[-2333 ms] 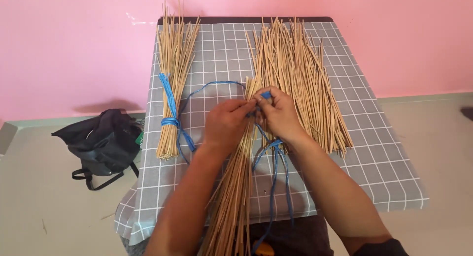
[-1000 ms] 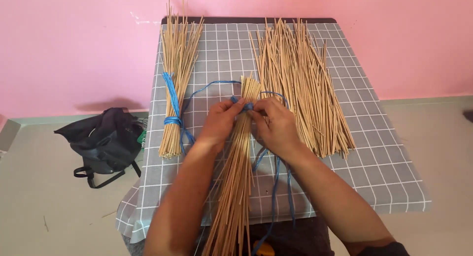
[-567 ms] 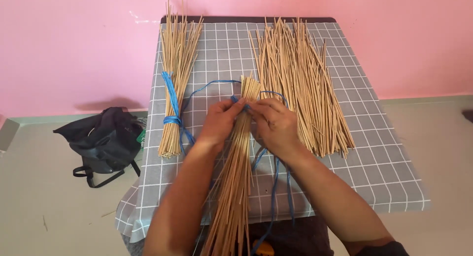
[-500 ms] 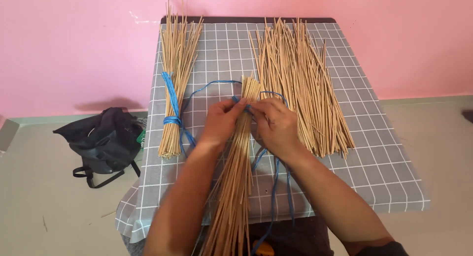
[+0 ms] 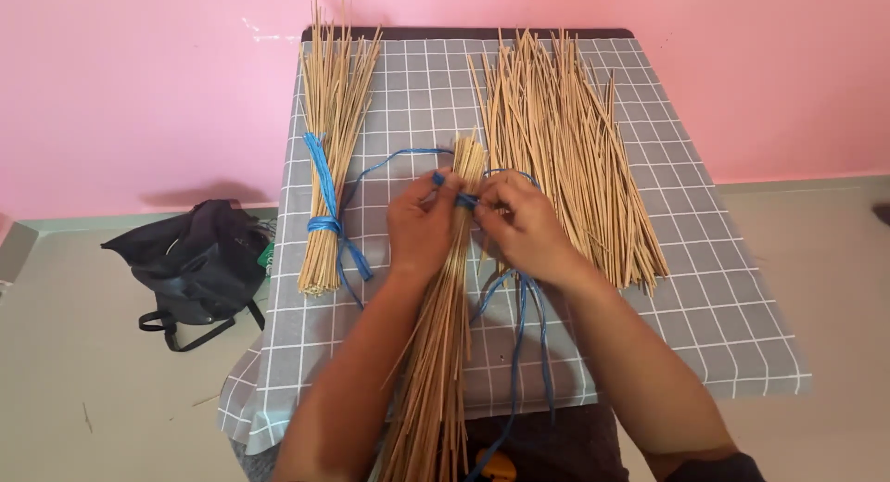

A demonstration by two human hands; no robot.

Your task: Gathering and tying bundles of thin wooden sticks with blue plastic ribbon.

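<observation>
A grey checked tablecloth [image 5: 714, 306] carries a loose stick pile [image 5: 565, 148] and a tied bundle [image 5: 329, 139]. Between them the middle stick bundle [image 5: 445, 352] runs lengthwise toward the person. Near its far end, left hand [image 5: 422, 230] and right hand [image 5: 519, 227] pinch blue twine [image 5: 461, 198] crossing it.

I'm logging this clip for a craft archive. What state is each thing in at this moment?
Middle stick bundle: lying flat, blue string being wound around its far end.
Blue string: pinched by both hands, loose ends trailing off the table's near edge.
Left hand: gripping string and bundle.
Right hand: gripping string.
Left stick bundle: tied with blue string.
Loose stick pile: untied, fanned out.
Checked cloth: spread over the table.
Black bag: slumped on the floor.
</observation>
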